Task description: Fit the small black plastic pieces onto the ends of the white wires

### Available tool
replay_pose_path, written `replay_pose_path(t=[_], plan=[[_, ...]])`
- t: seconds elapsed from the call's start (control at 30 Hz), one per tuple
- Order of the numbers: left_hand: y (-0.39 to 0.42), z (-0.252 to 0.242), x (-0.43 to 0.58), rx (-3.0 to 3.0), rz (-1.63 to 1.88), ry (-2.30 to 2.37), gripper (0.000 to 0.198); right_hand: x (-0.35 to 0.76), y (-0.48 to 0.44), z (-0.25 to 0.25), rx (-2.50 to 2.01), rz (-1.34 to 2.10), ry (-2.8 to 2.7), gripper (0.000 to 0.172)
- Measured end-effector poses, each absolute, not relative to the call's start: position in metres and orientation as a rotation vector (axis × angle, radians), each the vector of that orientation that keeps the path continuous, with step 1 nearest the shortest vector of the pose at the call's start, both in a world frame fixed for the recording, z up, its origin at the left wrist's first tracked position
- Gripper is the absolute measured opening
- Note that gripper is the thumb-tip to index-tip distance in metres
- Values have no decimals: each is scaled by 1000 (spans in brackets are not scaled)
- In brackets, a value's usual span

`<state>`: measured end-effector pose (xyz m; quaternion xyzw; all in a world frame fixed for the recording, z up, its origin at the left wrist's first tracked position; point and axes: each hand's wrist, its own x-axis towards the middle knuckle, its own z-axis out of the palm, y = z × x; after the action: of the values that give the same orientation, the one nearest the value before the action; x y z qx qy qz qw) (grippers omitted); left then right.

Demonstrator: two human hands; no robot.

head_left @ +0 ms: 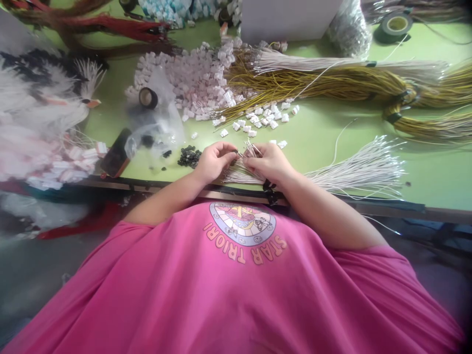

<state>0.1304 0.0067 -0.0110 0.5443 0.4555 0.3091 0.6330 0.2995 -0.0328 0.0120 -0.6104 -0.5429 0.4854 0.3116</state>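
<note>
My left hand is closed in a pinch, with what looks like a small black piece between thumb and forefinger. Close beside it, the fingers of my right hand are shut on the ends of several white wires. Under both hands a bundle of white wires lies along the table's near edge, its metal-tipped ends fanned out to the right. Black tape or a tie wraps the bundle by my right wrist. A small heap of black pieces sits just left of my left hand.
Beyond my hands lie a pile of white connector housings and yellow-black wire bundles. A plastic bag, a tape roll and a dark box-like object are on the left. Black tape lies far right.
</note>
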Motion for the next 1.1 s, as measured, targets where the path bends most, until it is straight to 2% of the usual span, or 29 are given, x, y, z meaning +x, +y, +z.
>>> replay_pose_path(t=[0.13, 0.47, 0.77, 1.1], plan=[[6, -13, 129, 1300, 677, 1040, 21, 302, -33, 13, -1616, 1380, -1414, 14], [5, -15, 127, 1385, 674, 1020, 20, 302, -32, 13, -1678, 1311, -1480, 23], [4, -16, 123, 1647, 671, 1050, 17, 303, -30, 11, -1673, 1342, -1483, 17], [1, -14, 126, 1747, 657, 1052, 16, 301, -30, 11, -1633, 1333, -1555, 19]])
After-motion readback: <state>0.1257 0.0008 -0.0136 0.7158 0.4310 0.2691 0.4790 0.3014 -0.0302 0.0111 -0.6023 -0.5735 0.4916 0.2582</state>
